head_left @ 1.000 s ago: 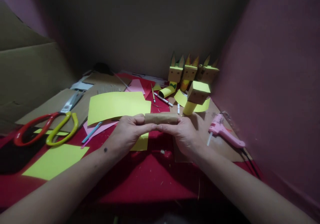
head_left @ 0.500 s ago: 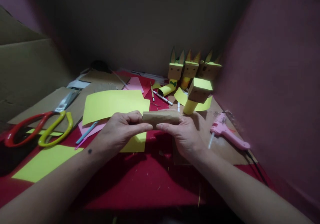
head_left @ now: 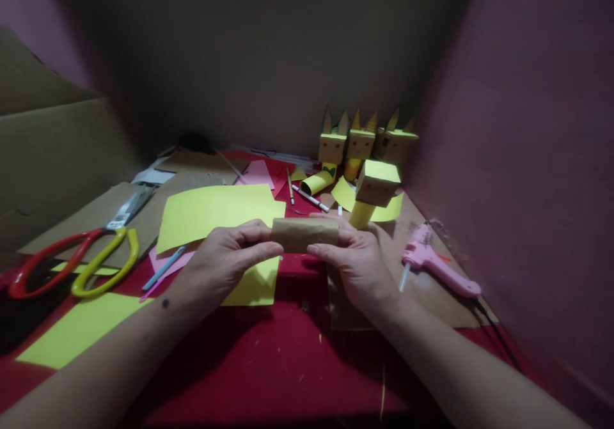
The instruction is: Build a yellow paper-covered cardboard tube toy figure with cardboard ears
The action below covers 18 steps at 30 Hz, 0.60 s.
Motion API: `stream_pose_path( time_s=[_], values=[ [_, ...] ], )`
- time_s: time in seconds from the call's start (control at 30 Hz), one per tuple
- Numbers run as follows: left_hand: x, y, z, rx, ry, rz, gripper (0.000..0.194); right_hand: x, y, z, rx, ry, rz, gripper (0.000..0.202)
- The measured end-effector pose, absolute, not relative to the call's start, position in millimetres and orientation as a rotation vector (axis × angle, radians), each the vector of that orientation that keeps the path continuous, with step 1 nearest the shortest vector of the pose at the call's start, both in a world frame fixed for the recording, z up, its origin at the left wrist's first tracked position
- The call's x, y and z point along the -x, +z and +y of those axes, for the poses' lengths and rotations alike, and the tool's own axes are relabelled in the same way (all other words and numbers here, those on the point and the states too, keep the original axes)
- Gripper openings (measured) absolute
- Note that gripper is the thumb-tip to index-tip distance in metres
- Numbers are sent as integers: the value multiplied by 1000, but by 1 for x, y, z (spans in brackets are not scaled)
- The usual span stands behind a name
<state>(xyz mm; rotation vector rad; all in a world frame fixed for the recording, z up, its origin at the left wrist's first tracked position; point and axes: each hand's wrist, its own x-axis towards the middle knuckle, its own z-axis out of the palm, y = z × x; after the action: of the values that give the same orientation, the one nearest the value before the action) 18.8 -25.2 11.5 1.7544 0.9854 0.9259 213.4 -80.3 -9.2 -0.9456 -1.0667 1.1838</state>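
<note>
Curving slightly, a brown card piece (head_left: 306,232) is being held left of the glue gun (head_left: 434,264), the left hand (head_left: 235,247) and right hand (head_left: 357,256) pinching its ends between thumbs and fingers; shaping is apparently beginning, no joined seam showing; its surface is looking plain, faintly creased; cardboard (head_left: 426,296) is lying beneath the glue gun.

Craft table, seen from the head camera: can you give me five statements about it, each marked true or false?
1. The left hand and right hand both hold the brown piece. True.
2. The scissors have two blue handles. False: these scissors have one red handle and one yellow.
3. The pink glue gun lies on cardboard. True.
4. The box-headed figure nearest the hands has pointed ears. False: this box-headed figure's flat top has none.
5. The tabletop is red. True.
</note>
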Motion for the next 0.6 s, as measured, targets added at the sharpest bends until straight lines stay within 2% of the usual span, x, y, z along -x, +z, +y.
stream_pose_path(
  time_s=[0.2, 0.3, 0.43, 0.5, 0.6],
  values=[
    [-20, 11, -25, -1790, 800, 1053, 21, -211, -12, -80, 899, 1230, -996, 20],
    [-20, 9, -25, -1796, 851, 1071, 29, -210, -12, -80, 879, 1320, -992, 21],
    [-17, 6, -22, -1818, 929, 1083, 31, -215, -12, -77, 986, 1274, -1011, 8],
    [-15, 6, -22, -1828, 919, 1064, 29, -218, -14, -74, 1049, 1214, -985, 15],
    [-14, 6, -22, -1779, 934, 1052, 38, -220, -16, -72, 1078, 1162, -939, 20]
  ],
)
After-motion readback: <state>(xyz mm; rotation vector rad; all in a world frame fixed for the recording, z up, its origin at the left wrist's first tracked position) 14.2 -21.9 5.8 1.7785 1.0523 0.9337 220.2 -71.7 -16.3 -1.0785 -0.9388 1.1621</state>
